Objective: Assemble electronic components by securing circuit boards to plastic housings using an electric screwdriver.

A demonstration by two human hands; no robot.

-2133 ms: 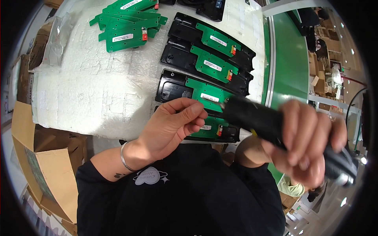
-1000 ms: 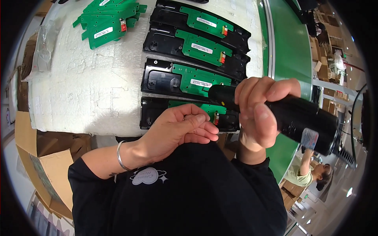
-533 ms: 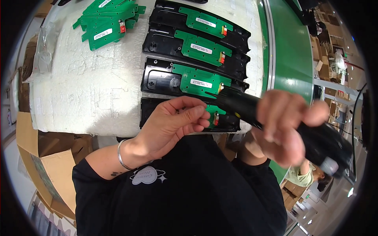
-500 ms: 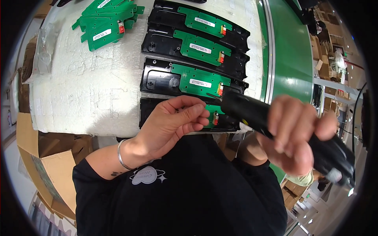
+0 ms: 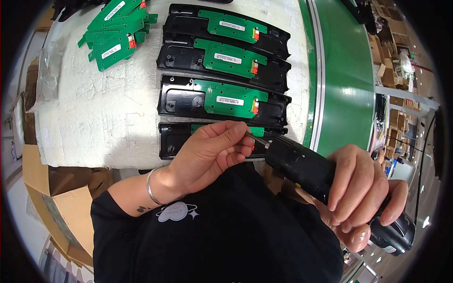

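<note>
My right hand (image 5: 363, 193) is wrapped round a black electric screwdriver (image 5: 302, 167), its bit pointing left. At the tip of that bit, the thumb and forefinger of my left hand (image 5: 212, 151) are pinched together; whatever small thing they hold is hidden. Beneath my left hand lies the nearest black plastic housing (image 5: 170, 141), partly covered by it, with a green circuit board (image 5: 257, 131) in it. Beyond it, a second black housing (image 5: 181, 101) carries another green board (image 5: 226, 89) with a white label and a red-and-white connector.
Two more housings with boards, one being the farthest housing (image 5: 181, 19), continue the row on the white foam surface (image 5: 108, 127). A pile of loose green boards (image 5: 111, 49) lies far left. A green belt (image 5: 347, 94) runs along the right; an open cardboard box (image 5: 71, 195) stands near left.
The screwdriver has come down and its bit now meets my left fingertips. My left hand keeps its pinch. The housings appear slightly further left in view.
</note>
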